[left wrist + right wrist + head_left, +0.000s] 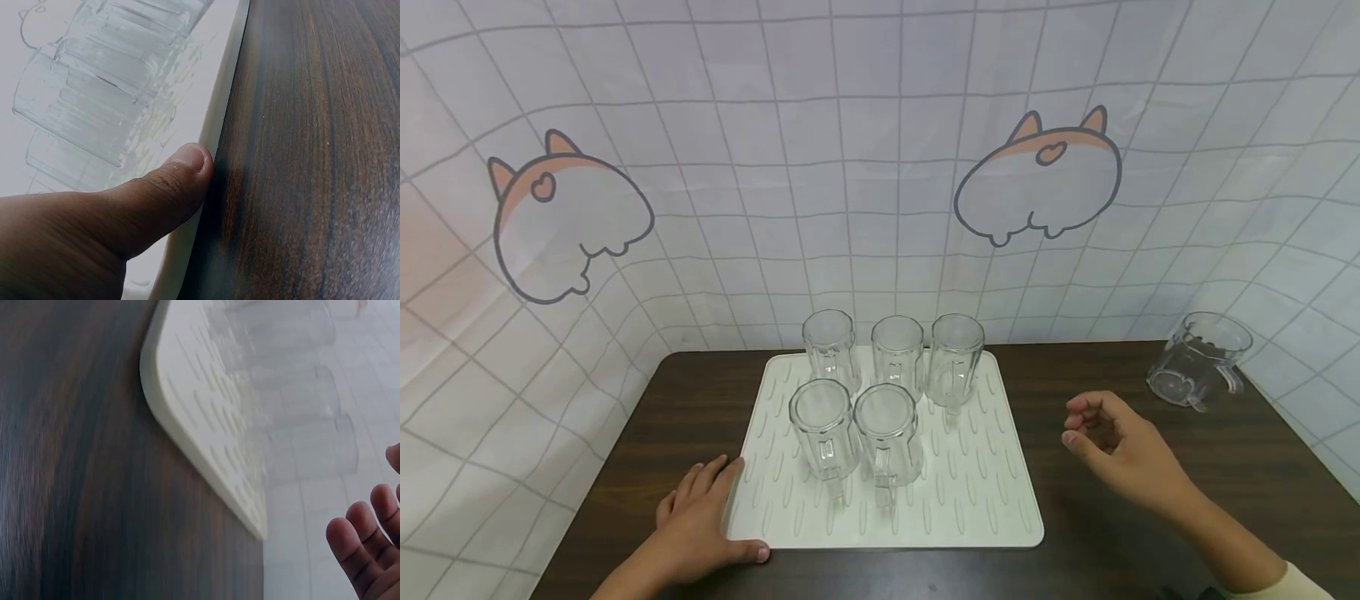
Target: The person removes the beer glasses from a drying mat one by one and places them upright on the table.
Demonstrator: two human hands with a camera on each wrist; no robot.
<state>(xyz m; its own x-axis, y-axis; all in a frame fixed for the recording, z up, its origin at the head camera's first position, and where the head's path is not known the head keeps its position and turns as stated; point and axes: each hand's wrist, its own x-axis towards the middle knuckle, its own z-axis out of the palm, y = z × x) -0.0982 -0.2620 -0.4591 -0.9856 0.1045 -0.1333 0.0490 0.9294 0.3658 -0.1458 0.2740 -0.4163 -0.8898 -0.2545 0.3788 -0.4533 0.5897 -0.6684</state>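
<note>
Several clear glass mugs stand on a white ridged mat: three at the back, among them the right one, and two in front, the left one and the right one. My left hand rests at the mat's front left corner, its thumb on the edge in the left wrist view. My right hand hovers over the table right of the mat, fingers loosely bent, holding nothing. Beyond it, another clear mug is at the table's back right.
A dark wood table lies under the mat. Behind and on both sides hangs a white gridded sheet with cartoon animal drawings, meeting the table's back edge.
</note>
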